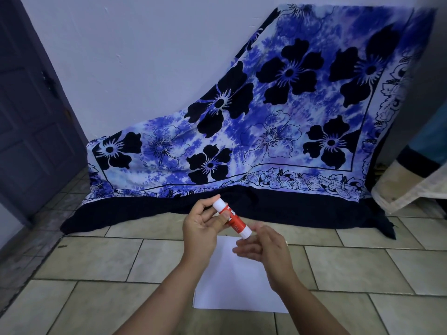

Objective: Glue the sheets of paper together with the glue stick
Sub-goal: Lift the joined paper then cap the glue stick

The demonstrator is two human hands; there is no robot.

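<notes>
Our left hand (200,226) pinches the glue stick (232,218) above the paper (232,286) on the floor; our right hand (263,247) curls at its lower end, grip unclear. We should steady the barrel and uncap it squarely.

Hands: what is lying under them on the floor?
White paper lies flat on the tiled floor below both hands. The left hand, holding the glue stick, and the right hand cover its far edge. How many sheets there are cannot be told.
</notes>
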